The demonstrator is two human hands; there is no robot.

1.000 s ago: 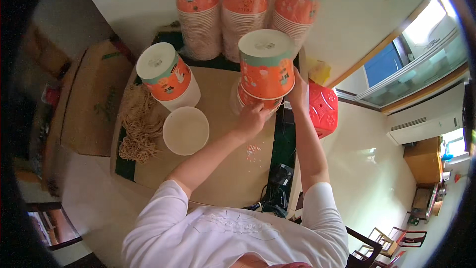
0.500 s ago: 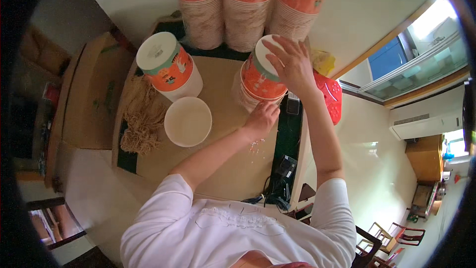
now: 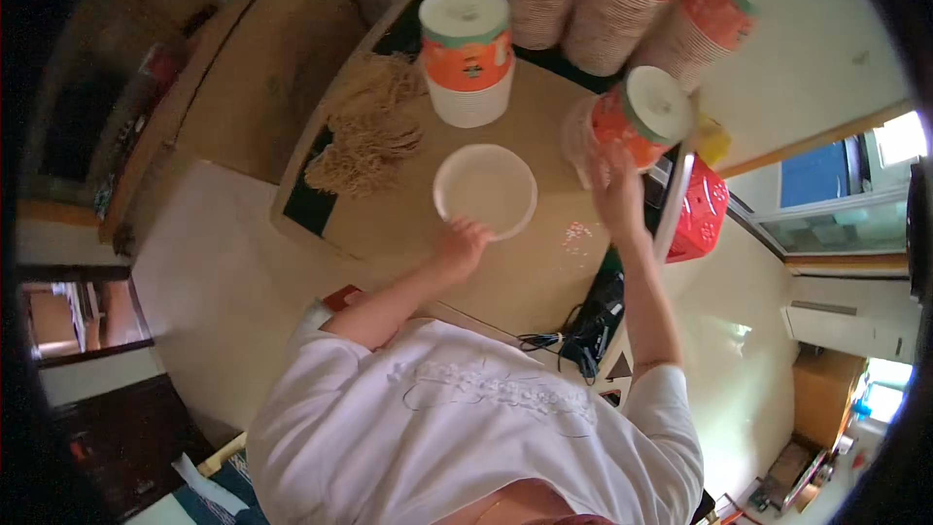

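Sunlit and cramped, the room held a brown table (image 3: 408, 224) set against a pale wall, with a window at the far right and a red basket (image 3: 702, 216) just beside the table's right edge. At the table's far edge stood 3 tall stacks of orange paper cups (image 3: 622, 0). A shorter cup stack (image 3: 468, 53) with a white top stood left of the centre, and a heap of tan straw-like fibre (image 3: 367, 131) lay to its left.

The right hand (image 3: 616, 185) gripped a tilted orange cup (image 3: 637, 122) from below, its fingers curled round the near side, so the grip was closed on the cup. That cup leaned over the right part of the table, its white end turned up and to the right. The left hand (image 3: 461, 243) rested at the near rim of a white bowl (image 3: 485, 190) lying open in the middle of the table. Its fingertips touched the rim, but whether they pinched it I could not tell.

Both pieces looked light and thin-walled, probably paper, so they would dent under a hard squeeze. The cup seemed best held round its wall with a loose wrap, and the bowl by its rolled rim, the stiffest part. Small pale specks (image 3: 575, 233) lay scattered between the 2 hands.
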